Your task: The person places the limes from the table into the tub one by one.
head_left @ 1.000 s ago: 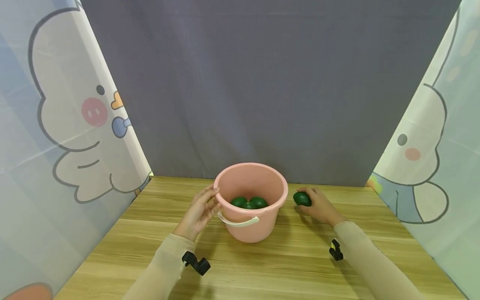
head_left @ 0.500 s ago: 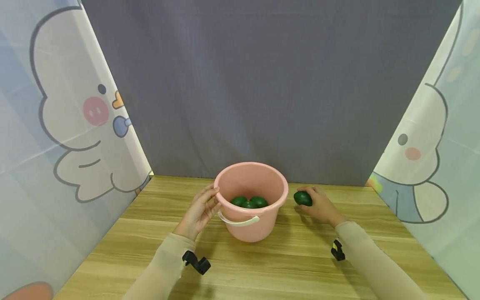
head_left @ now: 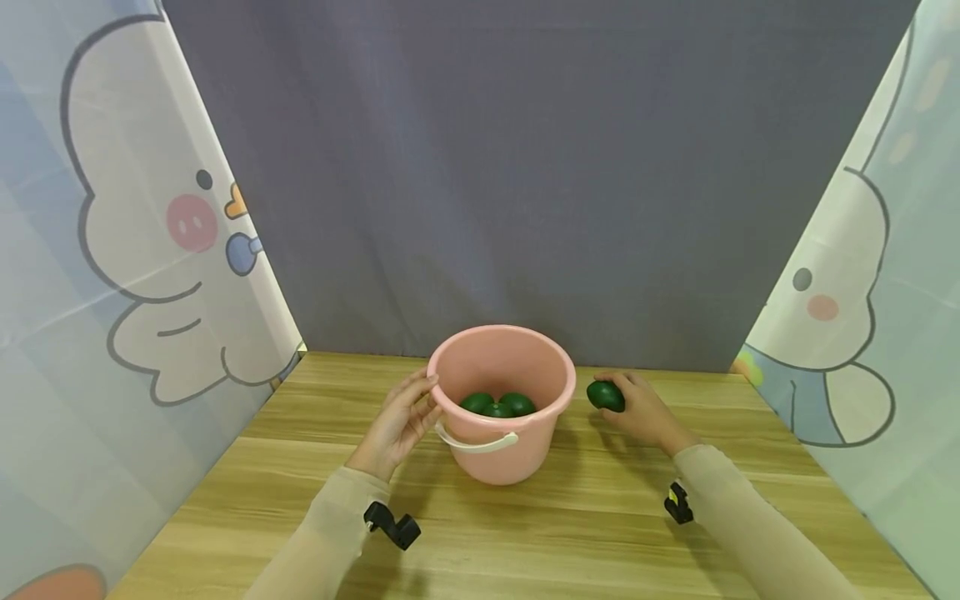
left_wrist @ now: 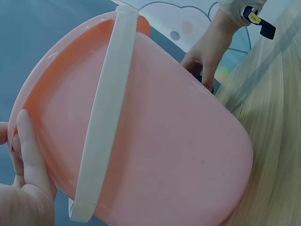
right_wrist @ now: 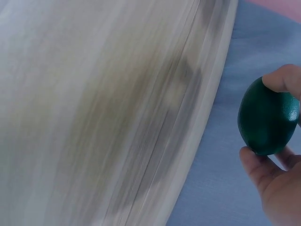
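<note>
A pink bucket (head_left: 501,454) with a white handle (head_left: 487,446) stands upright on the table. My left hand (head_left: 400,423) grips its rim at the left side; in the left wrist view the fingers (left_wrist: 30,150) lie on either side of that rim. Several dark green avocados (head_left: 517,405) lie inside the bucket. To the right of the bucket, my right hand (head_left: 637,412) holds another avocado (head_left: 605,397), apart from the bucket wall. The right wrist view shows this smooth, oval avocado (right_wrist: 265,117) pinched between thumb and fingers, with a shadow on the tabletop.
The wood-grain table (head_left: 525,542) runs back to a grey cloth (head_left: 510,183). Cartoon-printed cloths hang at the left (head_left: 150,333) and right (head_left: 885,333). A black wrist camera (head_left: 392,525) is strapped to the left sleeve, and another black camera (head_left: 678,503) to the right.
</note>
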{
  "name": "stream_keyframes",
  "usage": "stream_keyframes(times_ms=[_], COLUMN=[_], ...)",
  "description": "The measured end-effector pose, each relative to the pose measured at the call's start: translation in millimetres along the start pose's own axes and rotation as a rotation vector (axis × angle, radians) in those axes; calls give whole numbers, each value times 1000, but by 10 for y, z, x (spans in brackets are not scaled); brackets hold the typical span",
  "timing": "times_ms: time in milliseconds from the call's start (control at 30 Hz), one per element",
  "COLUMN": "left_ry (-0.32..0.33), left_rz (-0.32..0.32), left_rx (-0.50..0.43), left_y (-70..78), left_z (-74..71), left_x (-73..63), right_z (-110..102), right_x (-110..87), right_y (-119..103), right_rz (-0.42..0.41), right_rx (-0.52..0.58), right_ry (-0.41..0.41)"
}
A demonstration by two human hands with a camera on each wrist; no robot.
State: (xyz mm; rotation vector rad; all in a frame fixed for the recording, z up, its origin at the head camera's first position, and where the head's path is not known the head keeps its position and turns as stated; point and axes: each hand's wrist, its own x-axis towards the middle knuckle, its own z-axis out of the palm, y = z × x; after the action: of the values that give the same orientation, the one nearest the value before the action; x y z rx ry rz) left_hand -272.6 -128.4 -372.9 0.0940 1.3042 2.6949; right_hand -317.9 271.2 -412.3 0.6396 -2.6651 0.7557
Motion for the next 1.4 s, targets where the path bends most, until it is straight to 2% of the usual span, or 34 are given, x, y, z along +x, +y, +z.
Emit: stream_keyframes(times_ms=[433,733,1267,1400], left_ry=[-2,-3,-24,-13], left_rz=[-3,-1,26,18], left_rx=[-4,-1,44,26], left_y=[-2,-1,-11,-10], left_z=[-2,0,-19,-11], left_x=[-5,-7,-10,-5], right_z=[11,-12,-59,-60], right_x=[3,32,91,94], right_y=[-39,-131,-261,-275], right_rz=[-20,-76,-83,-87], right_rx=[8,2,11,9], right_ry=[27,69,94,97])
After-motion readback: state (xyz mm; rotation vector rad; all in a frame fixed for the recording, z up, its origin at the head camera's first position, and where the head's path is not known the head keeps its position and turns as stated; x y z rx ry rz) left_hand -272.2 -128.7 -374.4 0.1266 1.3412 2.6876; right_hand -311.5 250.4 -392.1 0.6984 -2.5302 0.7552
